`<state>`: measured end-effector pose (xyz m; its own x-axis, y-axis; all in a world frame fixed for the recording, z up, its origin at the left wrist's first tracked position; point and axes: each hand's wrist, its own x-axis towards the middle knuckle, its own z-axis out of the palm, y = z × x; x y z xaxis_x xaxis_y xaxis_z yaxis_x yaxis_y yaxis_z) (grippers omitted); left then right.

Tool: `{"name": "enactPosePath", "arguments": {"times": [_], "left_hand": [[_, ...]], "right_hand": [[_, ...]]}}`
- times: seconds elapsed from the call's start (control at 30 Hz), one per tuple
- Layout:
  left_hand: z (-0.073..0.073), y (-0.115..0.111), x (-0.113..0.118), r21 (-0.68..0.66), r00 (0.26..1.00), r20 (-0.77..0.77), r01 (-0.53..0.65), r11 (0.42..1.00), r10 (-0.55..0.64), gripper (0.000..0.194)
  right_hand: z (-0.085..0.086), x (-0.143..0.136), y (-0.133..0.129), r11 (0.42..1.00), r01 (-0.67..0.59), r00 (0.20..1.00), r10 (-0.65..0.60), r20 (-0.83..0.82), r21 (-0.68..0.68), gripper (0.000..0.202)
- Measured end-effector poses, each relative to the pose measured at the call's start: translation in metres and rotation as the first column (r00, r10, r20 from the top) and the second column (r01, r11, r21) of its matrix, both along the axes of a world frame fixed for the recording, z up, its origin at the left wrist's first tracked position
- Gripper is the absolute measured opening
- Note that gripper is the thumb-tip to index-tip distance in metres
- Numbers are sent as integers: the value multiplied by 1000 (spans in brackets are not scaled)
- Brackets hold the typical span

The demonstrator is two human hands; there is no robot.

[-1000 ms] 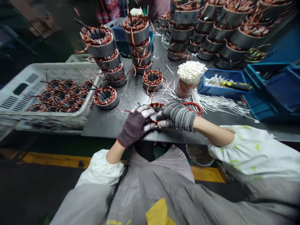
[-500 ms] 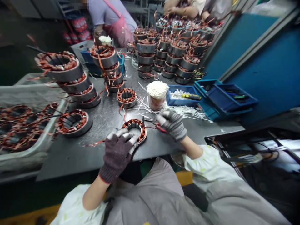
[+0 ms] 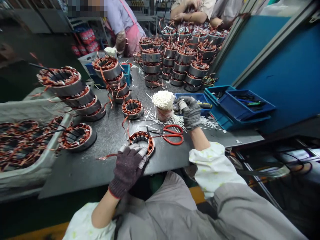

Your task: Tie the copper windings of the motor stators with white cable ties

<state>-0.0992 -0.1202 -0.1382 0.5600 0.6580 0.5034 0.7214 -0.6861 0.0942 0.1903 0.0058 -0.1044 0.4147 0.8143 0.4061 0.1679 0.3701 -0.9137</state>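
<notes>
A ring-shaped motor stator (image 3: 151, 142) with copper windings lies flat near the table's front edge. My left hand (image 3: 128, 163), in a dark glove with pale fingertips, holds its near left side. My right hand (image 3: 191, 111), in a grey glove, is over the near left part of a blue bin (image 3: 203, 97), beside a cup (image 3: 163, 114) packed with thin white sticks or tubes. Its fingers are bent and look apart, with nothing visible in them. Red-handled scissors (image 3: 173, 134) lie between the stator and my right hand, blades toward the stator.
Loose white strips (image 3: 207, 122) lie around the cup. Another stator (image 3: 132, 108) lies behind mine; stacks of stators (image 3: 87, 100) stand left and at the back. A pale crate (image 3: 58, 133) holds several more. Blue trays (image 3: 246, 105) sit right. A person (image 3: 130, 30) stands beyond the table.
My right hand has left the scissors on the table and moved up and right to the blue bin. My left hand stays on the stator. The view has shifted slightly.
</notes>
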Motion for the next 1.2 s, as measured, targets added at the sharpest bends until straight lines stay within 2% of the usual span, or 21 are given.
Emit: {"name": "enactPosePath", "arguments": {"times": [0.1, 0.13, 0.2, 0.27, 0.33, 0.4, 0.53, 0.67, 0.73, 0.83, 0.93, 1.03, 1.2], "left_hand": [[0, -5, 6, -12, 999, 17, -44, 999, 44, 27], [-1, -6, 7, -27, 998, 23, -60, 998, 61, 28], [-2, -10, 8, -75, 996, 27, -84, 994, 87, 31], [-2, -13, 8, -129, 996, 14, -86, 988, 88, 35], [0, -14, 6, -164, 997, 0, -76, 984, 77, 36], [2, -14, 5, -190, 997, -16, -73, 979, 72, 35], [5, -13, 6, -187, 995, -42, -101, 977, 95, 33], [4, -13, 12, -179, 990, 33, -131, 975, 139, 35], [2, -13, 17, -185, 965, 130, -203, 962, 229, 41], [-1, -13, 24, -215, 895, 284, -289, 933, 343, 39], [-1, -10, 26, -181, 908, 333, -202, 963, 253, 22], [0, -9, 23, -66, 946, 291, -128, 990, 141, 20], [4, -11, 21, 12, 978, 196, -76, 997, 72, 27]], "right_hand": [[1, -10, -57, 989, -105, 994, 108, -23, 101, 26], [-2, -16, -81, 975, -205, 979, 204, 16, 82, 23], [-10, -27, -127, 902, -429, 895, 420, 151, 36, 14], [-23, -35, -167, 819, -574, 790, 561, 249, -26, 8], [-35, -40, -196, 787, -613, 746, 605, 279, -70, 9], [-44, -43, -212, 790, -605, 748, 606, 271, -100, 11], [-50, -48, -213, 789, -602, 740, 609, 286, -123, 13], [-54, -66, -184, 790, -605, 762, 610, 217, -99, 14], [-57, -78, -168, 813, -571, 808, 581, 98, -110, 16], [-57, -92, -151, 834, -493, 869, 460, -182, -248, 25], [-52, -98, -147, 793, -501, 852, 381, -360, -347, 31], [-47, -98, -149, 804, -471, 875, 371, -312, -363, 27], [-54, -97, -143, 859, -373, 915, 402, 11, -350, 16]]}}
